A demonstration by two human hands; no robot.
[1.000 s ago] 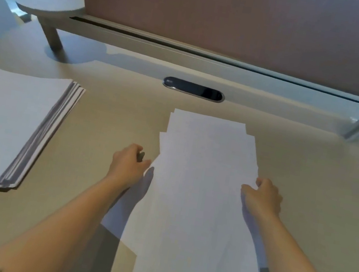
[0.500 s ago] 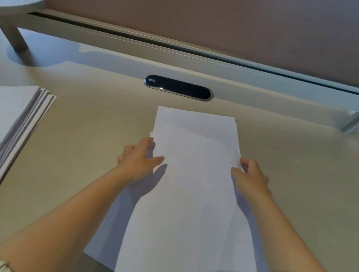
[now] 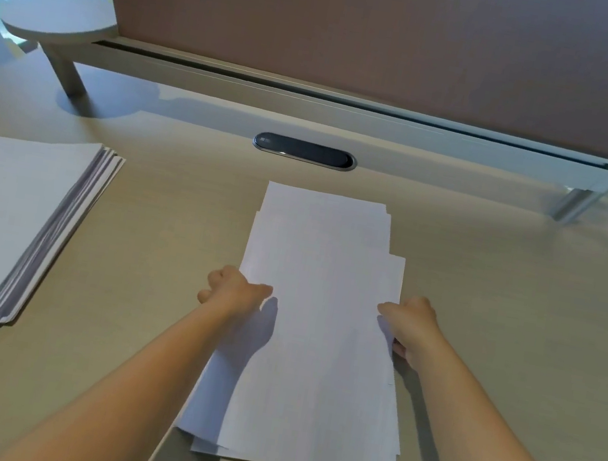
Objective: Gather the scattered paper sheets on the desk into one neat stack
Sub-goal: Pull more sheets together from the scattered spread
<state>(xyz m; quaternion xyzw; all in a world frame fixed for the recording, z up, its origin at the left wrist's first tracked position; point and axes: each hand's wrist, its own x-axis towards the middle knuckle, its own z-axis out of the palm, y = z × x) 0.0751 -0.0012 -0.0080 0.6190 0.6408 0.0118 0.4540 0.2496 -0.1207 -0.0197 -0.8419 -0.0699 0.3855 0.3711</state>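
Several white paper sheets [image 3: 314, 312] lie overlapped in a loose pile at the middle of the beige desk [image 3: 523, 307], their edges fanned out at the near and far ends. My left hand [image 3: 234, 291] grips the pile's left edge, thumb on top of the paper. My right hand [image 3: 408, 328] grips the right edge, thumb on top and fingers curled under. The near end of the pile hangs over the desk's front edge.
A thicker stack of white sheets [image 3: 10, 221] lies at the left of the desk. A dark oval cable port [image 3: 304, 151] sits behind the pile. A brown partition panel [image 3: 368, 28] on a grey rail closes the far side, with a round shelf [image 3: 60, 20] at its left.
Both hands slid along the pile's side edges and now pinch it with thumbs on top. The sheets have drawn closer together and the pile is narrower than a second ago.
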